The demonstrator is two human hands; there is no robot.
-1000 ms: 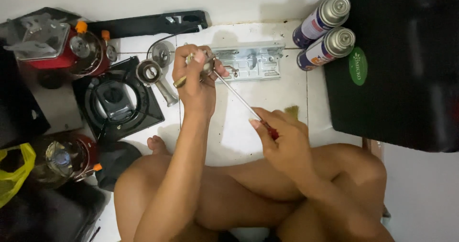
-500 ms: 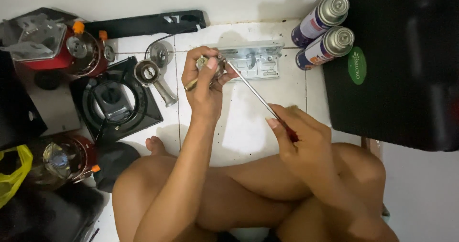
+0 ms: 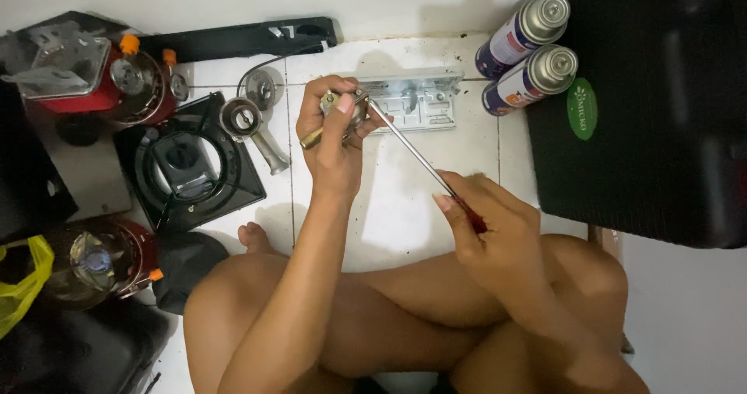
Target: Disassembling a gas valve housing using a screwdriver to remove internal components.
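Left hand (image 3: 336,133) grips a small silver-and-brass valve part (image 3: 336,110), right hand (image 3: 486,227) clenched on the long red-handled screwdriver (image 3: 416,157) — mid-screw, looks like — keep that tip seated.

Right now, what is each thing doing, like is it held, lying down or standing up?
Left hand: shut on the metal part.
Metal part: held up off the floor.
Right hand: shut on the screwdriver.
Screwdriver: tilted, tip at the metal part.
Gas cans: lying side by side.
Metal plate: flat on the floor.
Burner frame: flat on the floor.
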